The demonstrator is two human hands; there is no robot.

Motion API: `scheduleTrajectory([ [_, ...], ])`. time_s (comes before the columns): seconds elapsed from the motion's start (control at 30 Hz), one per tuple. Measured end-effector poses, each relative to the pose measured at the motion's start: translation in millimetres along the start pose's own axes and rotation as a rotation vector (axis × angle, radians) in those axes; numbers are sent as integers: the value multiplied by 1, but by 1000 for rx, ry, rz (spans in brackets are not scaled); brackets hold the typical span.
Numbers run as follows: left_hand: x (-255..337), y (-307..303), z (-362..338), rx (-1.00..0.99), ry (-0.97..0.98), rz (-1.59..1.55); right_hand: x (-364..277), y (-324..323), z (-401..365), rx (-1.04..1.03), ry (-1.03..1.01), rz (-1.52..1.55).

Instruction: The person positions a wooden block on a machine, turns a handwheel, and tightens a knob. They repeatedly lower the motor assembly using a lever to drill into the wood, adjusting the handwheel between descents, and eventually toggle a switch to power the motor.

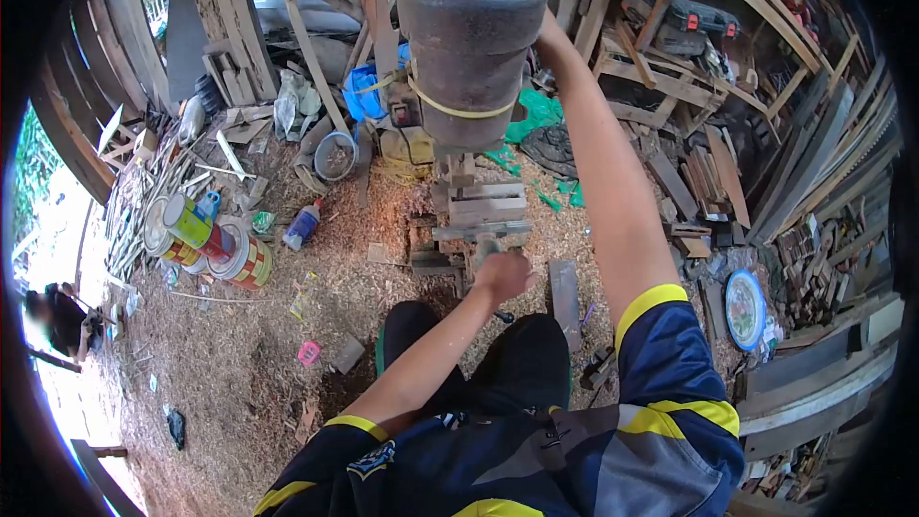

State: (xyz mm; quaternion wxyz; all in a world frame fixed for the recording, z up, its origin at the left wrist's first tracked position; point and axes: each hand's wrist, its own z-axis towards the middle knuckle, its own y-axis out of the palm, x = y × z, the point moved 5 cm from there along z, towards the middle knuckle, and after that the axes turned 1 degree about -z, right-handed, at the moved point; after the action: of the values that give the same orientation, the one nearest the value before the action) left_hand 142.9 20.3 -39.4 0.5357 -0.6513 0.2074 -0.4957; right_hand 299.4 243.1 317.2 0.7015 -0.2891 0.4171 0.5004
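Wood block (pixel 481 230) set on drill stand under motor (pixel 469 38), above sawdust-covered floor (pixel 239 364). Left hand (pixel 503 276) held at block's near edge, fingers closed on it. Right arm (pixel 613 182) raised beside motor; right hand hidden behind housing, finger state cannot be told. Paint cans (pixel 206 239) lying well left.

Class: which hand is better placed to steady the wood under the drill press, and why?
Left. The left hand is at the wood block under the drill press motor; the right hand is raised beside the motor, mostly hidden, away from the block.
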Motion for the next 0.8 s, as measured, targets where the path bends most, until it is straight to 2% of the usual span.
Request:
scheduleTrajectory([
  [0.03,2,-1,1,-90,-34,-1,11,1,-1,-28,93,-2],
  [0.07,2,-4,1,-93,-35,0,20,2,-1,-60,182,-5],
  [0.13,5,-4,1,-75,-22,3,23,4,7,-38,151,63],
  [0.2,10,-7,1,-103,-30,8,54,-2,31,-68,109,-200],
  [0.23,10,-9,0,-93,-36,5,95,-14,55,-69,116,-201],
  [0.3,10,-13,1,-86,-44,3,140,-15,89,-287,-104,-355],
  [0.33,9,-14,2,-85,-43,3,140,-12,88,-287,-102,-353],
  [0.4,11,-12,-2,-88,-43,-2,120,-12,70,-43,-16,-223],
  [0.43,10,-11,-3,-50,-36,1,140,-19,79,-43,-13,-225],
  [0.5,16,-26,-9,92,17,-1,192,-39,106,30,82,-513],
  [0.53,17,-31,-14,94,23,1,168,-39,86,34,79,-516],
  [0.6,20,-56,-28,362,152,-246,89,-36,0,185,-27,-485],
  [0.67,18,-61,-38,414,206,-324,61,-45,-83,399,-122,-368],
  [0.7,7,-55,-46,583,158,-420,48,-45,-137,580,-170,-463],
  [0.73,-4,-50,-57,752,109,-518,32,-36,-189,631,-109,-341],
  [0.77,-13,-46,-67,681,-2,-442,55,-35,-233,699,-28,-232],
  [0.8,-15,-44,-78,685,5,-443,65,-29,-274,678,-95,-330],
])
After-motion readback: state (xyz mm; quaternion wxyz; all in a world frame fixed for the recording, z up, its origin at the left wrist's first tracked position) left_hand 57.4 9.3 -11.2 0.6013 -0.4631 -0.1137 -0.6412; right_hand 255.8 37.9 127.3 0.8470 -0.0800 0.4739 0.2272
